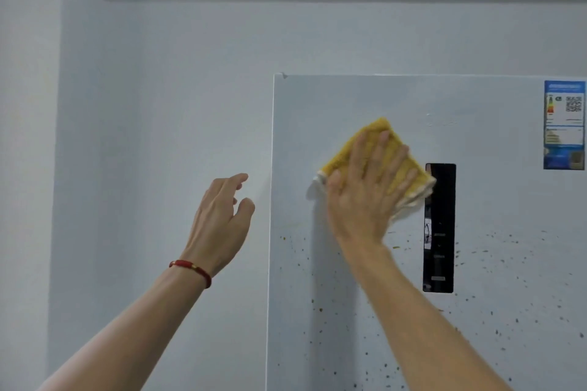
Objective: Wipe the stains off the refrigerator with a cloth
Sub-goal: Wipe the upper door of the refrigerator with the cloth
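The white refrigerator (pixel 492 200) fills the right half of the head view, its door upright in front of me. Dark and brownish stains (pixel 482 263) speckle the door from mid-height downward. My right hand (pixel 368 187) presses a folded yellow cloth (pixel 346 149) flat against the upper door, fingers straight and spread, just left of the black control panel (pixel 440 228). My left hand (pixel 222 222) hovers in the air left of the refrigerator's edge, fingers loosely curled, holding nothing. A red bracelet circles its wrist.
A blue energy label (pixel 563 125) is stuck at the door's top right. A plain white wall (pixel 143 105) stands to the left of the refrigerator, with a ledge running across above it.
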{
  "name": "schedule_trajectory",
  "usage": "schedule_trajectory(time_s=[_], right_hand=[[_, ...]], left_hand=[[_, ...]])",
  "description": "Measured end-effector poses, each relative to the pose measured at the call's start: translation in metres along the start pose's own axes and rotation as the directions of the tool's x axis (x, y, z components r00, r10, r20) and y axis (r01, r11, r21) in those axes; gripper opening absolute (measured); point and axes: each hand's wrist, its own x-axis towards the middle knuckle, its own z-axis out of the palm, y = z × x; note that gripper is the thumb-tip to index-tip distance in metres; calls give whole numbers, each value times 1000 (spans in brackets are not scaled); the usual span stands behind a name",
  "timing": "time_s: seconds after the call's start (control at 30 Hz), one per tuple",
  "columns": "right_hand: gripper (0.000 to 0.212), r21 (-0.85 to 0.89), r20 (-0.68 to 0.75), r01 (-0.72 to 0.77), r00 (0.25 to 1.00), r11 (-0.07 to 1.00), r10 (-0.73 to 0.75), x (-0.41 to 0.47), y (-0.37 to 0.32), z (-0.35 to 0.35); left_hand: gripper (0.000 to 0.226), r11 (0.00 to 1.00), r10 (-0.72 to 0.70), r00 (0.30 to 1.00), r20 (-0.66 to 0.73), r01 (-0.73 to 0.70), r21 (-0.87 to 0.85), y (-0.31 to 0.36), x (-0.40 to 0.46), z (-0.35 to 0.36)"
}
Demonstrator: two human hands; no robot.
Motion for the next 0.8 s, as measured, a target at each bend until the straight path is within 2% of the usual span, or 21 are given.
schedule_trajectory(time_s=[0.07,0.17,0.23,0.27,0.3,0.4,0.47,0.5,0.57,0.63,0.7,0.77,0.8], right_hand=[[73,11,46,225,973,974,-225,-29,-33,11],[69,26,140,619,776,785,-616,-57,-40,19],[64,14,160,757,644,654,-749,-51,-15,14],[63,-17,155,782,618,623,-771,-44,1,9],[63,-47,150,770,636,637,-757,-36,21,4],[66,-123,103,583,812,803,-574,-13,95,-12],[67,-125,77,353,935,927,-346,-6,140,-21],[67,-97,58,188,981,977,-183,-7,153,-23],[67,-14,15,-140,990,990,140,-8,152,-25],[67,50,-21,-311,950,949,312,-12,120,-20],[68,53,-11,-227,974,973,228,-26,76,-12],[69,25,57,6,998,1000,-8,-51,31,2],[70,33,88,115,989,993,-117,-63,10,9]], left_hand=[[43,999,-35,996,-76,33,-30,6,-2,13],[32,999,40,964,-263,-46,-20,15,-6,36],[36,997,74,947,-313,-74,12,22,-5,51],[39,997,84,943,-323,-80,24,26,-4,58],[41,996,84,942,-325,-82,20,30,-4,65],[48,996,42,955,-295,-63,-62,38,-8,76],[51,996,48,964,-261,-67,-62,36,-10,74],[53,996,70,970,-232,-80,-36,31,-11,71],[55,997,79,976,-201,-83,-11,21,-14,60],[54,998,34,981,-191,-44,-48,13,-15,50],[50,996,-37,977,-208,18,-92,9,-16,44],[49,996,-53,972,-230,36,-80,5,-16,40],[50,1000,-11,968,-249,7,-20,5,-17,40]])
